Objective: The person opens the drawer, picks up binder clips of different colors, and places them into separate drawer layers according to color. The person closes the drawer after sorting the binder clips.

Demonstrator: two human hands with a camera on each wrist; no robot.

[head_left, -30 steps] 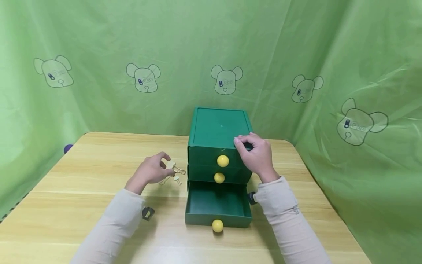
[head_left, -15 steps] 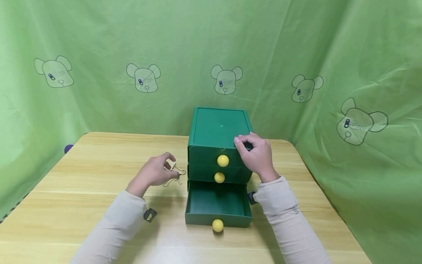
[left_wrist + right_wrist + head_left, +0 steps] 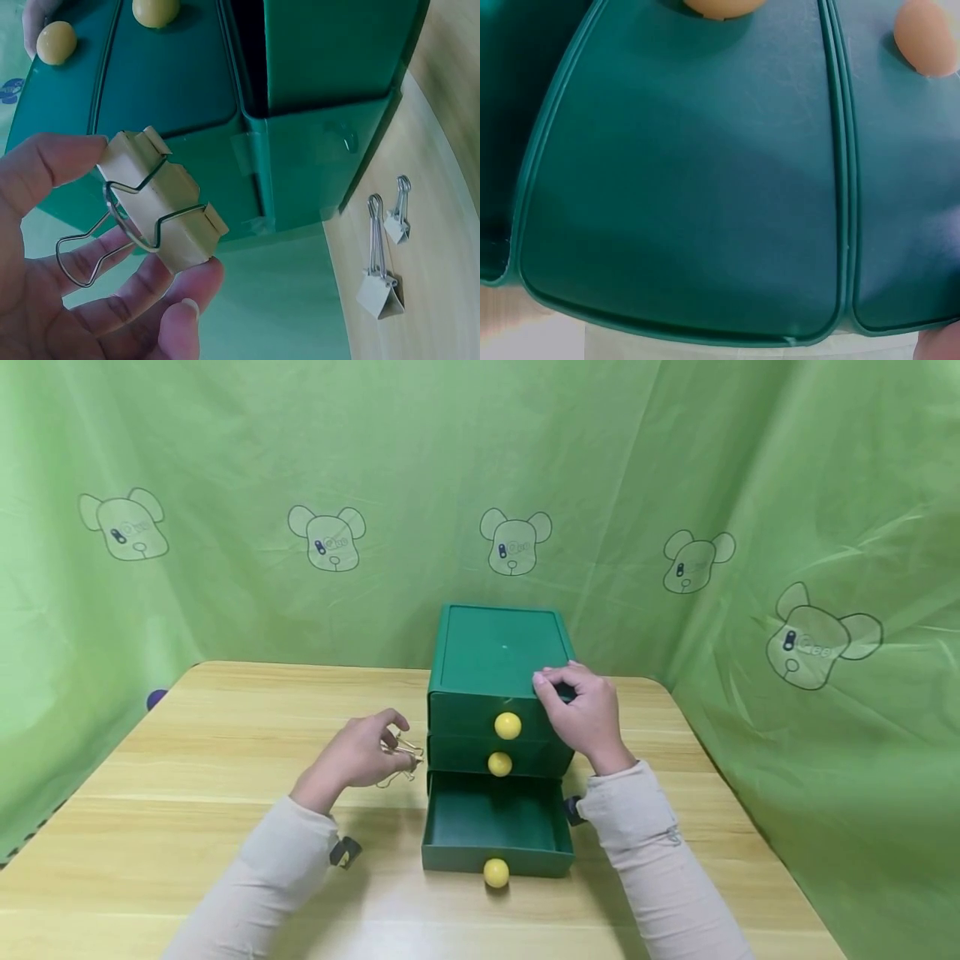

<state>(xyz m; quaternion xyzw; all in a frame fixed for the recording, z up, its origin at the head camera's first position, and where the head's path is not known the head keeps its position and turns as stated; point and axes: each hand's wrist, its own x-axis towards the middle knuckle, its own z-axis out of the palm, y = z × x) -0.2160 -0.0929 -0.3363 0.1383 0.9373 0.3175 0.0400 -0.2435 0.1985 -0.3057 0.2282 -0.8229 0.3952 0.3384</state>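
My left hand pinches a cream binder clip with gold wire handles between thumb and fingers, just left of the green drawer cabinet. Two smaller-looking binder clips lie on the table in the left wrist view: a larger one and a tiny one. My right hand holds the cabinet's top front right corner with curled fingers; the fingertips are partly hidden. The bottom drawer is pulled out with nothing in it, while the upper two are closed.
Yellow ball knobs sit on the drawers, the lowest knob jutting forward. The wooden table reaches to the green curtain at the back and sides. A purple round thing shows beyond the table's left edge.
My left hand has moved slightly right toward the cabinet, holding the binder clip up from the other clips. The right hand and the drawers stay put.
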